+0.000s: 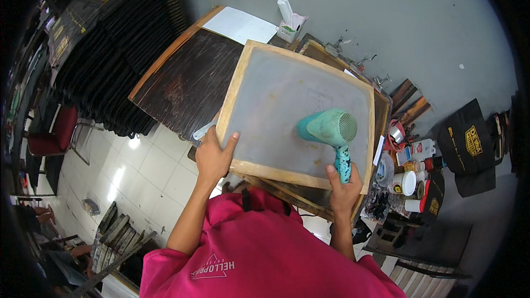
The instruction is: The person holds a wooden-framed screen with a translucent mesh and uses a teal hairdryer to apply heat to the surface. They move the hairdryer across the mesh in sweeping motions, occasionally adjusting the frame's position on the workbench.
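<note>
Left hand (212,154) fingers grip screen frame (232,105) | right hand (343,190) fingers wrap teal hairdryer (329,128) | jars (407,182) contents unclear

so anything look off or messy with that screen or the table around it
Nothing broken. The wooden-framed screen sits tilted, held up at its edge by the left hand, with brownish stains on the mesh. The right hand points a teal hair dryer at it. The dark tabletop is heavily scratched and worn.

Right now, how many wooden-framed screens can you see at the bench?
2 at least: one screen held tilted by the left hand, one frame beneath it, mostly covered. More may be hidden underneath.
</note>
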`<action>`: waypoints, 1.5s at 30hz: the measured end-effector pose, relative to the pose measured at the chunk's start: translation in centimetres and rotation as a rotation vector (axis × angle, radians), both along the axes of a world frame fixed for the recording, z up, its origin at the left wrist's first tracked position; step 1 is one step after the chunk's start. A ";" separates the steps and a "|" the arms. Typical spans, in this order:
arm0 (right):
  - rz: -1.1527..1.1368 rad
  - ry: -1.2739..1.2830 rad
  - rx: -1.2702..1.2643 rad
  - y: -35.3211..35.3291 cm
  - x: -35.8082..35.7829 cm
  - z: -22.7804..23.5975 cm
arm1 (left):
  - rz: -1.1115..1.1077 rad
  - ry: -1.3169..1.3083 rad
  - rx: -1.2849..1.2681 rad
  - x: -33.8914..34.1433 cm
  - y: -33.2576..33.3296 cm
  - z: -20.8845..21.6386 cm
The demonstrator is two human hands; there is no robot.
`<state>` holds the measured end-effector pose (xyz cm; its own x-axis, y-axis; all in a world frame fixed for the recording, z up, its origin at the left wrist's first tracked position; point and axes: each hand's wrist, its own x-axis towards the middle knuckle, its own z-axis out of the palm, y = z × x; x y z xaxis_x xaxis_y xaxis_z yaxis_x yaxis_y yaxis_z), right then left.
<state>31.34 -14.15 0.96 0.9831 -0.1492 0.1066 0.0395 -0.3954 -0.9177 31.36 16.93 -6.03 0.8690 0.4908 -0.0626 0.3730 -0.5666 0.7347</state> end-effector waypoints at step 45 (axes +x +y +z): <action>0.074 -0.040 0.040 2.3 1.6 -0.8 | -0.011 0.006 0.040 0.0 0.0 0.1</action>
<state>32.92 -11.85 0.18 0.9866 -0.0816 0.1415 0.1042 -0.3531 -0.9298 31.39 16.92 -5.96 0.8742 0.4831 -0.0483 0.3705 -0.5996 0.7094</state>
